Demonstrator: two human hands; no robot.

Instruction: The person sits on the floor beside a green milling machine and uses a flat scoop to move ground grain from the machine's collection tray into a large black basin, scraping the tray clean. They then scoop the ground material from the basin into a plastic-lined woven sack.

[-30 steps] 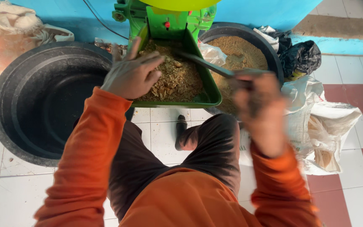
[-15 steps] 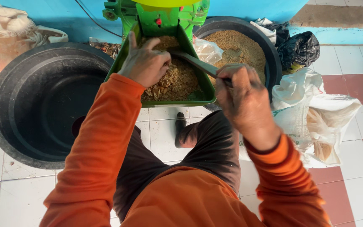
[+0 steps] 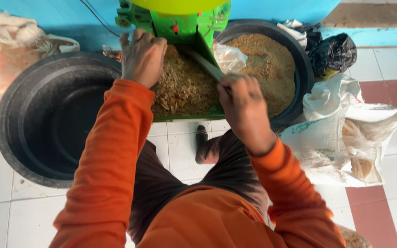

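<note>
The green tray (image 3: 206,111) sits below the green machine (image 3: 180,25) and is filled with brown chaff (image 3: 184,87).

Left hand (image 3: 142,57): rests palm-down on the chaff at the tray's upper left corner, close against the machine. Fingers are curled loosely over the material; whether they grip any of it cannot be told.

Right hand (image 3: 244,103): closed around the near end of a stick (image 3: 207,66). The stick runs up and to the left from the fist, across the tray's right side, toward the machine's outlet. The chaff lies between the two hands, touching the left hand and just left of the right hand.

Surroundings: an empty black tub (image 3: 47,115) stands left of the tray, under the left forearm. A second black tub (image 3: 299,59) behind the right hand holds finer brown meal (image 3: 265,64). A white sack (image 3: 345,133) lies on the tiled floor (image 3: 5,216) to the right, with a black bag (image 3: 334,53) behind it.
</note>
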